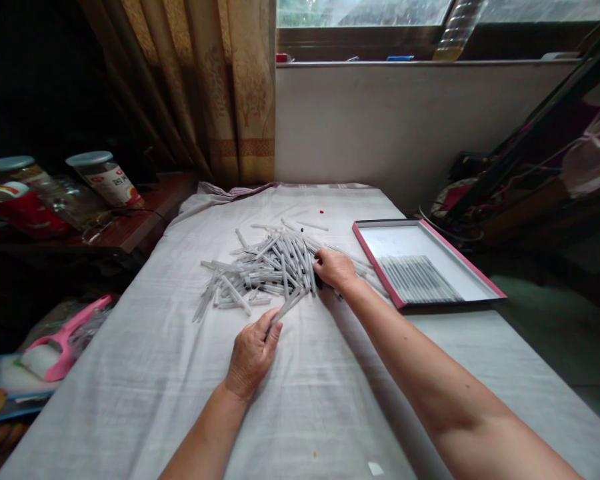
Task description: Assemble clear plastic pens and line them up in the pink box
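Observation:
A loose pile of whitish, see-through pen barrels (260, 267) lies on the cloth-covered table, with small dark parts among them. My left hand (253, 353) is closed around a couple of the pen barrels (293, 301), which point up and right toward the pile. At the pile's right edge, the fingers of my right hand (334, 267) are pinched together; what they grip is hidden. Dark pieces show just below those fingertips. To the right sits a shallow pink-edged box lid (480, 270), in which a row of similar barrels (420, 279) lies side by side.
The white cloth (145, 373) covers the table. A tiny red piece (321, 212) lies behind the pile, a white scrap (375, 469) near the front. At left are pink-handled scissors (65, 340) and lidded jars (105, 177). A plastic bottle (455, 33) stands on the windowsill.

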`<state>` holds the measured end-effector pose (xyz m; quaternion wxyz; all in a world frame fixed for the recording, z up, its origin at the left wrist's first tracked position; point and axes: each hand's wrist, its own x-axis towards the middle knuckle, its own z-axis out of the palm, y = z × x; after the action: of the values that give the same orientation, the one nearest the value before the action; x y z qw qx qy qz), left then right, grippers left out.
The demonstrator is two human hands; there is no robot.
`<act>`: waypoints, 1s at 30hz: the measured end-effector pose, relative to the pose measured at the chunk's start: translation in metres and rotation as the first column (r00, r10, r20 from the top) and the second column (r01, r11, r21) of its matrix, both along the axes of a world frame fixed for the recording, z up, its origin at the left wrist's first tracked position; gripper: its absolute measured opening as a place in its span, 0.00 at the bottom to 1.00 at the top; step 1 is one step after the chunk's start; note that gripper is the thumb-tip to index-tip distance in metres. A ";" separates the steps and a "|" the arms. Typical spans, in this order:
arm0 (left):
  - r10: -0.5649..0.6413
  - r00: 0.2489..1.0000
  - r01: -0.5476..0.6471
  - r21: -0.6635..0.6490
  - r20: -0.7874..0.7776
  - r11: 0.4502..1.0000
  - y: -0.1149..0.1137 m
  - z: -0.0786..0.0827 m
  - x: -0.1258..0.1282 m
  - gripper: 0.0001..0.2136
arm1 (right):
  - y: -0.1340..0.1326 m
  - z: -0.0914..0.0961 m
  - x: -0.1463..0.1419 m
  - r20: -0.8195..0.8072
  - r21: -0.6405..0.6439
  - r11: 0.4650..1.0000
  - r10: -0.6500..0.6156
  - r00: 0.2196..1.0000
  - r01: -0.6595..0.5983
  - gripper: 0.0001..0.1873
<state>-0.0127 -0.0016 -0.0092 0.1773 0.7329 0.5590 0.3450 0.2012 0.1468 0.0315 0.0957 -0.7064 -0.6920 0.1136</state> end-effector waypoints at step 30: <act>0.045 0.992 -0.048 0.027 0.117 0.998 0.003 -0.004 0.000 0.10 | 0.009 0.005 0.017 0.253 0.028 0.968 0.234 0.939 -0.249 0.17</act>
<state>-0.0124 0.0017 -0.0132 0.1905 0.7009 0.5592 0.3996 0.2181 0.1562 0.0368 0.0149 -0.6217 -0.7830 0.0150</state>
